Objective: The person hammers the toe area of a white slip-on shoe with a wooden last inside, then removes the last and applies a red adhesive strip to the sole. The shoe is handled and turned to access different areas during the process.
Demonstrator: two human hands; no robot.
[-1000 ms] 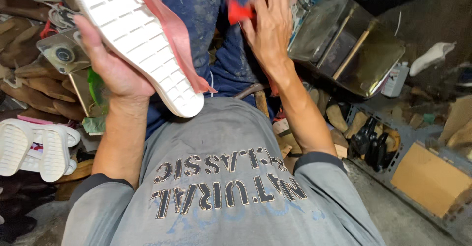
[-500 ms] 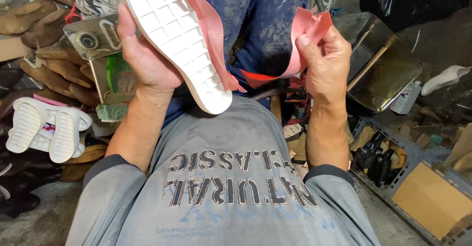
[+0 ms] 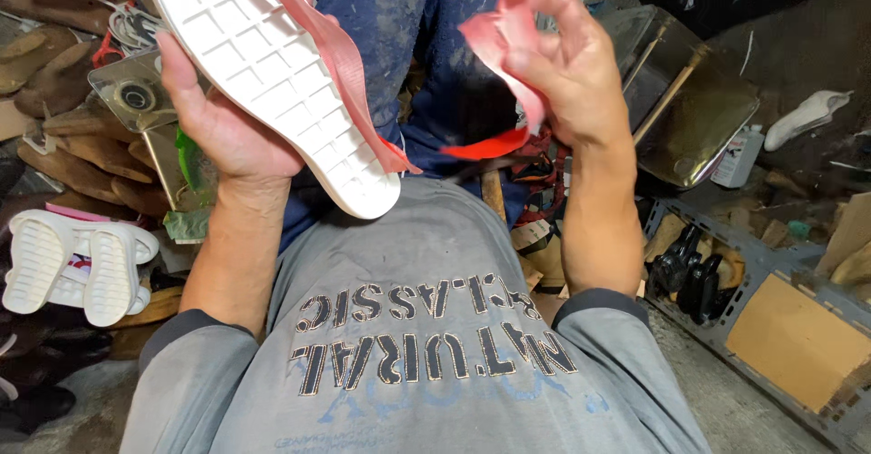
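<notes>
Sole (image 3: 272, 82), white with a gridded tread, held tread-up in the left hand (image 3: 222, 132), which grips it from beneath with the thumb on its left edge. A pink strap (image 3: 340, 68) runs along the sole's right edge toward its rounded near end. The right hand (image 3: 572, 78) is closed on a crumpled pink-red strip (image 3: 504, 46), pinched between thumb and fingertips; a red tail of it hangs below the hand.

Change over the last second: the right hand, earlier reaching away over the knees with only a small red piece showing, has come back toward the body and risen, and the strip now stands level with the sole and near it, not touching. The sole has kept its grip and tilted little. Judged from this, the loose strip is being brought up to the sole.

Surroundings: blue trousers (image 3: 426, 46) behind both hands; a pair of white soles (image 3: 73, 268) on the floor at left; a metal box (image 3: 699, 109) at right; a grey crate (image 3: 798, 336) beside it.
</notes>
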